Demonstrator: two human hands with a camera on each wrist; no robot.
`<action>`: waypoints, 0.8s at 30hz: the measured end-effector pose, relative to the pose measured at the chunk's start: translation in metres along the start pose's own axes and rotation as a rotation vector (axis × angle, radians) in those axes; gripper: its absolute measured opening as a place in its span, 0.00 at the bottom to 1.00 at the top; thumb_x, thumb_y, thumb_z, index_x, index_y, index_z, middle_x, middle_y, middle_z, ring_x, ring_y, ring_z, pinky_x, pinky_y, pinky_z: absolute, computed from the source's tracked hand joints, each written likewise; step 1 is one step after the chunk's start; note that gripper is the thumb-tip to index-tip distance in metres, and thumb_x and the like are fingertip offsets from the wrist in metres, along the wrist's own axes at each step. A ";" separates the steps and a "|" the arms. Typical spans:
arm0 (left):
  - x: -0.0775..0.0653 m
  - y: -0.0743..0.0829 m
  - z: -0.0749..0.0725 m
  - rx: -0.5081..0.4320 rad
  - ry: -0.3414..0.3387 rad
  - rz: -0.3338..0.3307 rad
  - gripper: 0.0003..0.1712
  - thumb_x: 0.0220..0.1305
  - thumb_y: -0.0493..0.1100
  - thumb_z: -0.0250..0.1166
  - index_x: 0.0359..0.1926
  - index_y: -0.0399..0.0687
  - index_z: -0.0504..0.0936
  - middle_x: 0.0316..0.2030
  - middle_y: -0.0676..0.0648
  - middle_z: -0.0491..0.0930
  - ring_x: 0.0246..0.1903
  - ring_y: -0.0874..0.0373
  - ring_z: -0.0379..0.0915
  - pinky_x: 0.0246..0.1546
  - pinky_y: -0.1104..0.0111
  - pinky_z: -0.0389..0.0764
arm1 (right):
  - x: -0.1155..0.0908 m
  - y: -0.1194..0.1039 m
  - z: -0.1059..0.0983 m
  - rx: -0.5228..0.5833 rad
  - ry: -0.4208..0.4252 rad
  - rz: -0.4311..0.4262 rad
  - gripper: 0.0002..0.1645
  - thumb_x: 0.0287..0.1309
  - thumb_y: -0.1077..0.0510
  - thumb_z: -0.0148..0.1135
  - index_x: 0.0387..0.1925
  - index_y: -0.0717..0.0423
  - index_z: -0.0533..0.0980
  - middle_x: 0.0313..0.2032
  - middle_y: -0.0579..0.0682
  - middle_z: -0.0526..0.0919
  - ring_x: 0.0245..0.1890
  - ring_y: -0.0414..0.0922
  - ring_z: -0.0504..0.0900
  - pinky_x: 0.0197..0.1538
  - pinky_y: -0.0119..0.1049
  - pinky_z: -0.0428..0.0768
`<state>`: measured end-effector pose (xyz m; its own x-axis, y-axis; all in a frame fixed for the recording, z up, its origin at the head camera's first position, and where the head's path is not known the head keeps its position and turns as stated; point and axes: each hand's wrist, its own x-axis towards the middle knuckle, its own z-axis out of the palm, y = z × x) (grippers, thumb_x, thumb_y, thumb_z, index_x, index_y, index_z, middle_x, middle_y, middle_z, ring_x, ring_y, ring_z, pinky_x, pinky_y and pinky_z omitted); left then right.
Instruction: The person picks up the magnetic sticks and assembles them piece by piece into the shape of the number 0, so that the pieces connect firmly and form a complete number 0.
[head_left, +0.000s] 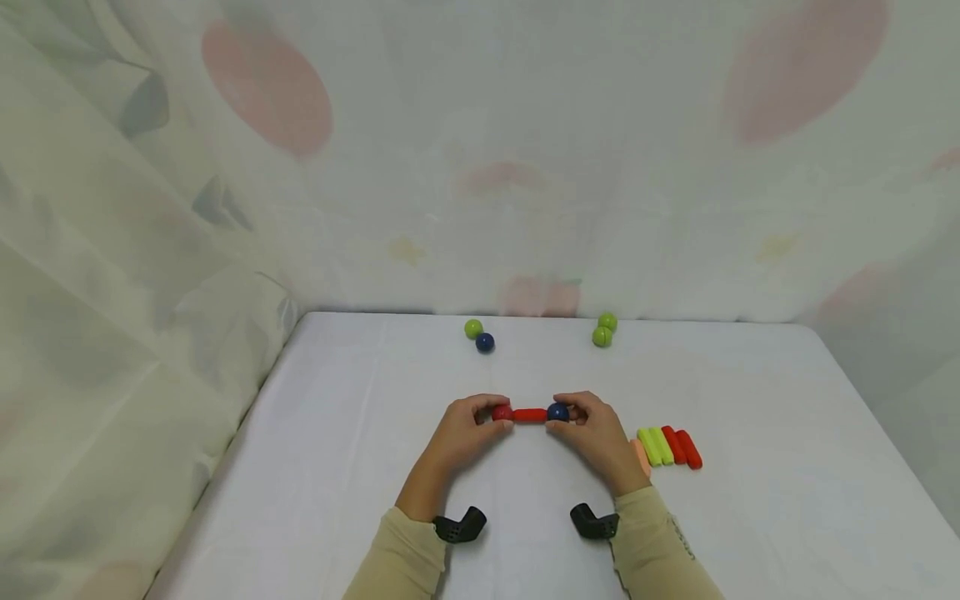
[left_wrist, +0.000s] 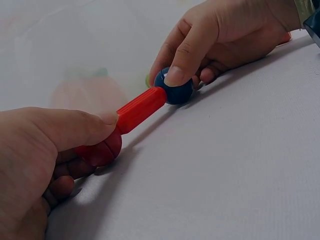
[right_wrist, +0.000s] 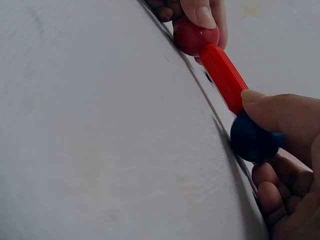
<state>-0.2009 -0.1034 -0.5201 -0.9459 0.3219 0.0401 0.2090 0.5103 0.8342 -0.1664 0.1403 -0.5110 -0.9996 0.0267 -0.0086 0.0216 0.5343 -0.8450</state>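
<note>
Patterned cloth (head_left: 480, 117) hangs behind a white counter (head_left: 787, 492). At the counter's middle, a red rod (head_left: 530, 415) bridges a red ball (head_left: 502, 412) and a blue ball (head_left: 557, 412), meeting both (how deep its ends sit is hidden). Left hand (head_left: 462, 429): fingers curled round the red ball, thumb on top. Right hand (head_left: 598, 432): fingers pinching the blue ball, parted only by its width. Best, I'd judge, to keep all three in one straight line, push evenly from both sides, and slide the right thumb clear of the rod's end. Farther out, loose rods (head_left: 663, 447) lie by the right wrist; two green balls (head_left: 603, 334) and another mixed pair (head_left: 483, 342) sit behind.
</note>
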 end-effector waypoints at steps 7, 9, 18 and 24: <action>0.000 0.001 0.000 -0.007 -0.009 -0.015 0.21 0.58 0.54 0.71 0.53 0.62 0.84 0.46 0.59 0.83 0.43 0.60 0.75 0.50 0.63 0.77 | 0.001 0.002 0.000 -0.013 0.008 -0.013 0.25 0.51 0.52 0.75 0.53 0.45 0.81 0.38 0.47 0.78 0.39 0.44 0.72 0.42 0.34 0.73; 0.000 0.001 0.000 -0.007 -0.011 -0.017 0.21 0.58 0.54 0.71 0.53 0.61 0.84 0.46 0.59 0.83 0.44 0.60 0.75 0.50 0.63 0.78 | 0.000 0.002 0.000 -0.013 0.005 -0.010 0.25 0.52 0.52 0.74 0.53 0.45 0.81 0.38 0.47 0.78 0.39 0.44 0.72 0.42 0.34 0.73; 0.000 0.003 -0.001 -0.016 -0.013 -0.013 0.21 0.58 0.54 0.72 0.53 0.60 0.84 0.48 0.57 0.83 0.47 0.60 0.76 0.54 0.61 0.78 | 0.001 0.004 -0.003 0.012 -0.036 -0.022 0.23 0.54 0.55 0.72 0.54 0.45 0.81 0.43 0.46 0.82 0.43 0.43 0.75 0.47 0.34 0.76; -0.001 0.003 -0.001 -0.013 -0.011 -0.005 0.21 0.58 0.53 0.71 0.53 0.59 0.84 0.47 0.56 0.83 0.43 0.60 0.75 0.50 0.63 0.78 | 0.001 0.006 -0.004 0.023 -0.076 -0.026 0.23 0.54 0.57 0.70 0.53 0.44 0.81 0.49 0.47 0.82 0.46 0.45 0.76 0.53 0.41 0.76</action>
<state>-0.1994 -0.1034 -0.5171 -0.9441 0.3284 0.0297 0.2009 0.5015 0.8415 -0.1672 0.1469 -0.5137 -0.9983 -0.0514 -0.0267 -0.0036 0.5146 -0.8574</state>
